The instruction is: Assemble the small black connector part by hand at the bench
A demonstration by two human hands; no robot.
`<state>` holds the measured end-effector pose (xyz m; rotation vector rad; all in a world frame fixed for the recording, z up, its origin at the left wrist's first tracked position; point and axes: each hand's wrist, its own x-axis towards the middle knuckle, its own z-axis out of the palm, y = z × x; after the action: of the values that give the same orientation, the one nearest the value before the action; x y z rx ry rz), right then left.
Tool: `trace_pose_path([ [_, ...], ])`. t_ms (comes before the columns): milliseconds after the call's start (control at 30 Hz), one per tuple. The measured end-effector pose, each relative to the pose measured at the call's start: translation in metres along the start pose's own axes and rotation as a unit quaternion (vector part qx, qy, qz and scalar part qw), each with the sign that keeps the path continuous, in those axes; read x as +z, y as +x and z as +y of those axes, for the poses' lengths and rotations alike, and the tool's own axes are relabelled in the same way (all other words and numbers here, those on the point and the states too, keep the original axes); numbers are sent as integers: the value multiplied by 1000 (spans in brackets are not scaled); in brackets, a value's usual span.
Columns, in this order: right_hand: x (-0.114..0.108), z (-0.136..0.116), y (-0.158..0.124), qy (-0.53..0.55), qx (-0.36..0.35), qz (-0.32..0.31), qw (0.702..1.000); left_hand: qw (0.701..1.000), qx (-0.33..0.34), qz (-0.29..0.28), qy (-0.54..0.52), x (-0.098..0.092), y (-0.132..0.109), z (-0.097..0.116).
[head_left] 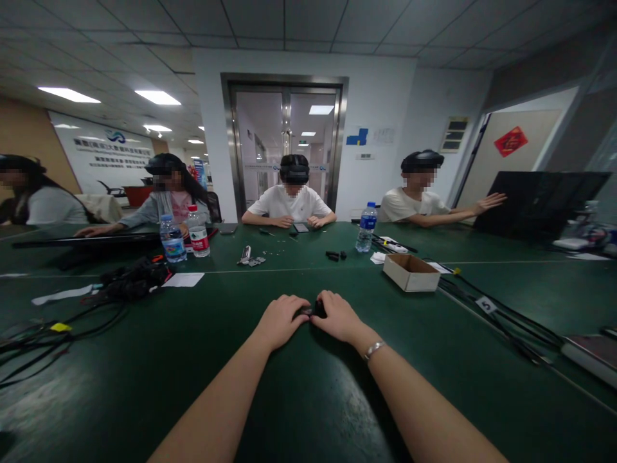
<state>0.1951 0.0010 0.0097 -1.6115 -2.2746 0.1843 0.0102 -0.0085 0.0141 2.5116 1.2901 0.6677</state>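
My left hand (283,320) and my right hand (341,316) meet over the middle of the green table (308,399). Fingers and thumbs of both are curled in, closed round a small black piece (317,309) whose kind I cannot make out. My fingers hide most of it. The thumbs nearly touch each other. Beyond my hands lie a few short black parts (336,255). Farther left, a small silvery metal part (247,254) rests among scattered bits.
An open cardboard box (411,272) and a water bottle (367,227) stand to the right, beside long black cables (511,328). Two more bottles, a dark bundle (132,278) and cables are on the left. People in headsets sit across the table; one touches a black monitor (535,199).
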Motion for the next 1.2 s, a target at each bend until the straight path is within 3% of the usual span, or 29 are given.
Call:
trace_pose_path([
  [133, -3, 10, 1, 58, 17, -13, 998, 1000, -6, 7, -1, -1, 0, 1],
  [333, -1, 14, -1, 106, 4, 23, 994, 999, -23, 21, -21, 0, -1, -4],
  [533, -2, 12, -4, 162, -5, 48, 986, 970, -113, 71, -205, 2, 1, -20],
  [700, -2, 4, -5, 160, -39, 51, 985, 943, -121, 67, -301, 6, 3, -27],
  [933, 0, 4, -4, 151, -69, 56, 984, 946, -125, 47, -295, 2, 1, -21],
  [1200, 1, 5, -3, 178, -40, 59, 981, 948, -112, 95, -282, 9, 3, -30],
])
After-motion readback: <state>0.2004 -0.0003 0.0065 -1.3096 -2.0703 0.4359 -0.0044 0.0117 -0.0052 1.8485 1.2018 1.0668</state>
